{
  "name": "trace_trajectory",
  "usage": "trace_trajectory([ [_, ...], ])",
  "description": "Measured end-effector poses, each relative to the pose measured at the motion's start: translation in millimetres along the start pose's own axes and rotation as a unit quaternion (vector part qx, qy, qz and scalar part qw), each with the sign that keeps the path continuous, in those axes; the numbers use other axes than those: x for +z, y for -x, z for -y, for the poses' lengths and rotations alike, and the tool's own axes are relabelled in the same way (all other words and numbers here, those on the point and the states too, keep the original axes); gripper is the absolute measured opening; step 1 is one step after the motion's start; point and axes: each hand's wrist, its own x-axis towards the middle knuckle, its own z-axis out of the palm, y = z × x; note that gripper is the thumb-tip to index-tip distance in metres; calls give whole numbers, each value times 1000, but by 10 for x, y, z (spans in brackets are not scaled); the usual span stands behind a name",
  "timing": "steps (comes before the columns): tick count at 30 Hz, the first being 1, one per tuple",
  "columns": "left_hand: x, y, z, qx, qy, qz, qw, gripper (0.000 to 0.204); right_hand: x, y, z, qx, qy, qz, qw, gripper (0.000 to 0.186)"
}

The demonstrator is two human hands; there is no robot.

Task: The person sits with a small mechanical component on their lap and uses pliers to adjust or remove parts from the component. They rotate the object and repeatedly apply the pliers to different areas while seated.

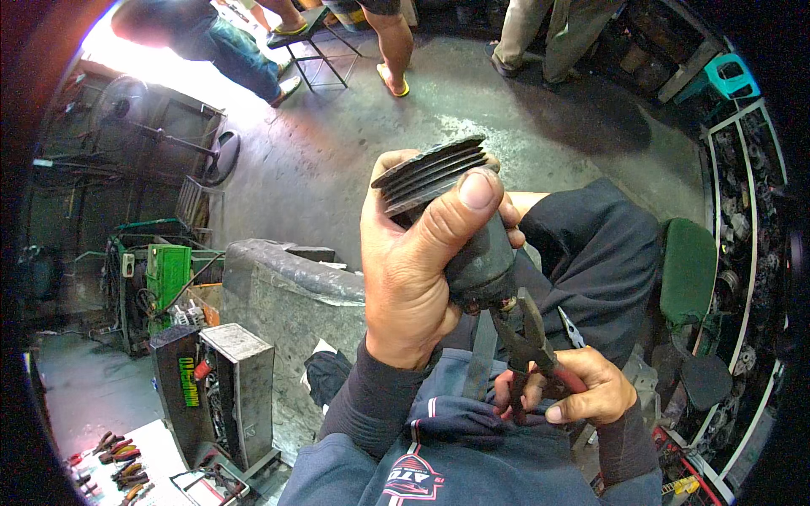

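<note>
Your left hand (401, 261) is wrapped firmly around a dark rounded housing (483, 263), thumb laid across its near side, with the grooved pulley (432, 175) tilted at the top of that grip. Below and to its right, your right hand (595, 388) grasps the red-handled pliers (535, 344); their nose reaches up to the housing's lower end, though I cannot tell whether it pinches anything there. Just above your right grip, a pale pointed tool nose (571, 327) shows against the dark trousers (595, 253). Farther right of that grip sit a dark green seat (688, 270) and a metal rack (734, 117). Well left of and below your left grip, several pliers (124, 460) lie grouped on a white surface (164, 443).
</note>
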Motion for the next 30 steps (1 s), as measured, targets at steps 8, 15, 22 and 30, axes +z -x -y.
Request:
trace_trajectory([
  [8, 35, -9, 11, 10, -41, -26, 999, 50, 82, -65, -91, -101, 250, -123, 955, 40],
  [15, 15, -31, 215, 92, -117, -108, 983, 55, 278, -369, -449, -201, 670, -427, 573, 49],
  [22, 27, -42, 146, 30, -70, -74, 994, 54, 189, -155, -397, -177, 541, -351, 743, 52],
  [30, 61, -46, 63, -4, -9, -9, 1000, 47, 118, 8, -96, -31, -9, -86, 996, 44],
])
